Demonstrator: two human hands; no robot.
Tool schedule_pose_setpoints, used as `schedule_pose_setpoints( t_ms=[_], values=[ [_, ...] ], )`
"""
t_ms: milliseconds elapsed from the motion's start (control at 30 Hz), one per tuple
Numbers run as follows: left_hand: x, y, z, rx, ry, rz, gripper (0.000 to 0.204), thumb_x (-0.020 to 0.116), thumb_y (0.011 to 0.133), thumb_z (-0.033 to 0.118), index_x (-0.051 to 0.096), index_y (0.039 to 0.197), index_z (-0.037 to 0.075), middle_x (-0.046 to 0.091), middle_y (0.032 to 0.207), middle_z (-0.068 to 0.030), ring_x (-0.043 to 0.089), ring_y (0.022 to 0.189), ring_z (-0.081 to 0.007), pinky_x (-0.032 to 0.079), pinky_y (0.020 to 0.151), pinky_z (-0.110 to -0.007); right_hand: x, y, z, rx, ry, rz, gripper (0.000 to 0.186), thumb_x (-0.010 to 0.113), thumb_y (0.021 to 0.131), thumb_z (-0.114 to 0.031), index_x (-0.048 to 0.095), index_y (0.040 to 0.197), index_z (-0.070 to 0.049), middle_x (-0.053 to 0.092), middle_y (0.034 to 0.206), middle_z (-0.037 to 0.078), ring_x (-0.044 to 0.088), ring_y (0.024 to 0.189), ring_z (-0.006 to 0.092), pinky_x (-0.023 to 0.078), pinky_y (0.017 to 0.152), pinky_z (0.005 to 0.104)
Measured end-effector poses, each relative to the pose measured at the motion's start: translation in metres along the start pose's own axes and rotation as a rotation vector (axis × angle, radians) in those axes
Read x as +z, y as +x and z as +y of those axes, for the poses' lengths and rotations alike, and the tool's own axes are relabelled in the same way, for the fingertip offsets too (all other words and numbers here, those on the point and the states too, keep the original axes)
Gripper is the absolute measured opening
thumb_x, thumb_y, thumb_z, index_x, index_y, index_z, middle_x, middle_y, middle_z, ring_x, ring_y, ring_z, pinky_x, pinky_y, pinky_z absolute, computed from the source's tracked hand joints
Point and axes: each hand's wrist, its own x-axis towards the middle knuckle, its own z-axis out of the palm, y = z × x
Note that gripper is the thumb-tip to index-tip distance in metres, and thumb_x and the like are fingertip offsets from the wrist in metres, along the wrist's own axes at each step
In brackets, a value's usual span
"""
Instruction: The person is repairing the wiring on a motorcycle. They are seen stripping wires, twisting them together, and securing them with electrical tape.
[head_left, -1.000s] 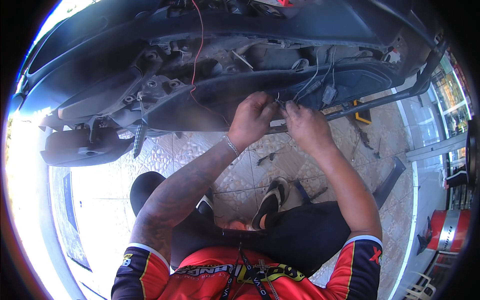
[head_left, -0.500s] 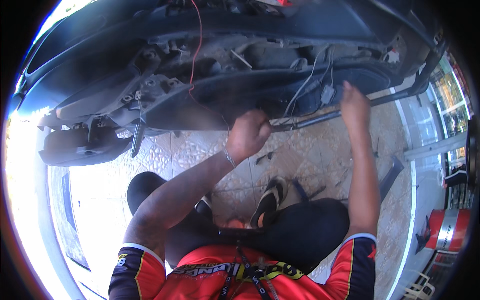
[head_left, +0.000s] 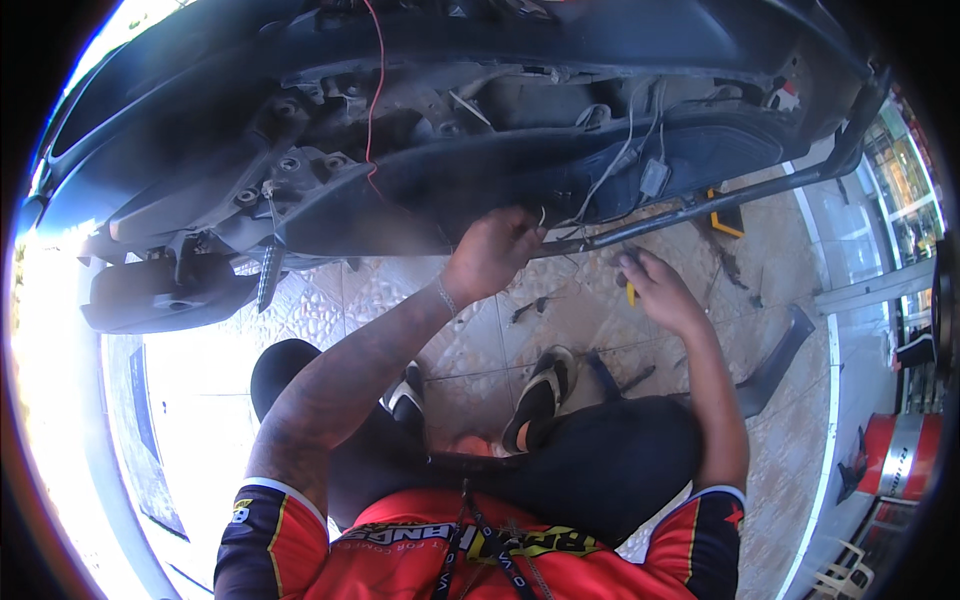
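My left hand point(head_left: 492, 252) is pinched on a thin pale wire point(head_left: 543, 216) at the lower edge of the dark body panel point(head_left: 380, 205) of a vehicle. My right hand point(head_left: 660, 290) is a little below and to the right, gripping a small yellow-handled tool point(head_left: 631, 295), mostly hidden by the fingers. More grey wires point(head_left: 605, 180) run down from the opened panel beside a small boxy connector point(head_left: 655, 178). A thin red wire point(head_left: 378, 90) hangs down across the frame at upper middle.
A black bar point(head_left: 760, 184) runs along the vehicle's lower edge. On the tiled floor point(head_left: 430, 310) lie a yellow-edged object point(head_left: 728, 229), loose dark parts and a long dark piece point(head_left: 775, 350). My feet are below. A red drum point(head_left: 890, 455) and glass-fronted shelving are at right.
My right hand left my left hand, went up right near the connector, then dropped to lower middle-right, where yellow now shows in it. My left hand shifted slightly left and down.
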Motion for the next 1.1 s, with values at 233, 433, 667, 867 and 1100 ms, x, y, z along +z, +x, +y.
schedule_pose_setpoints(
  t_ms=[233, 433, 667, 867, 1100],
  values=[
    [0.006, 0.004, -0.003, -0.004, -0.05, 0.031, 0.023, 0.067, 0.096, 0.022, 0.069, 0.096, -0.001, 0.067, 0.087, -0.0179, 0.066, 0.078, -0.028, 0.052, 0.072, -0.039, -0.004, 0.008, -0.076, 0.071, -0.084, -0.296, 0.069, 0.061, 0.093, -0.035, 0.043, 0.147, 0.006, 0.064, 0.117, 0.022, 0.061, 0.115, 0.0309, 0.047, 0.098, 0.0365],
    [0.006, 0.001, -0.009, 0.151, 0.018, 0.027, 0.021, 0.068, 0.099, 0.018, 0.065, 0.096, -0.002, 0.061, 0.079, -0.0051, 0.06, 0.068, -0.0102, 0.049, 0.06, -0.029, 0.015, -0.002, -0.089, -0.202, -0.536, -0.002, 0.059, 0.063, 0.092, -0.023, 0.047, 0.143, 0.003, 0.058, 0.129, 0.028, 0.058, 0.119, 0.0415, 0.046, 0.104, 0.0427],
    [0.002, -0.002, -0.006, 0.105, -0.03, 0.034, 0.02, 0.069, 0.093, 0.02, 0.068, 0.095, 0.0, 0.065, 0.09, -0.0173, 0.064, 0.087, -0.0334, 0.05, 0.078, -0.042, 0.04, 0.004, -0.077, -0.499, -0.812, 0.284, 0.043, 0.059, 0.096, -0.018, 0.055, 0.135, 0.0, 0.06, 0.12, 0.02, 0.057, 0.115, 0.0369, 0.045, 0.099, 0.0485],
    [0.0, -0.006, -0.001, 0.159, 0.003, 0.058, 0.016, 0.069, 0.091, 0.016, 0.067, 0.09, 0.0, 0.065, 0.09, -0.0173, 0.064, 0.09, -0.0348, 0.05, 0.081, -0.043, 0.049, 0.003, -0.08, -0.51, -0.833, 0.323, 0.042, 0.061, 0.096, -0.022, 0.057, 0.133, -0.001, 0.059, 0.118, 0.018, 0.056, 0.113, 0.0361, 0.045, 0.098, 0.0483],
    [0.002, -0.006, 0.001, 0.184, 0.002, 0.06, 0.011, 0.07, 0.089, 0.011, 0.068, 0.09, 0.0, 0.066, 0.092, -0.0166, 0.064, 0.092, -0.0345, 0.051, 0.083, -0.043, 0.047, 0.001, -0.084, -0.487, -0.884, 0.305, 0.042, 0.062, 0.096, -0.023, 0.056, 0.132, -0.003, 0.059, 0.116, 0.016, 0.056, 0.112, 0.0344, 0.047, 0.095, 0.0469]
  ],
)
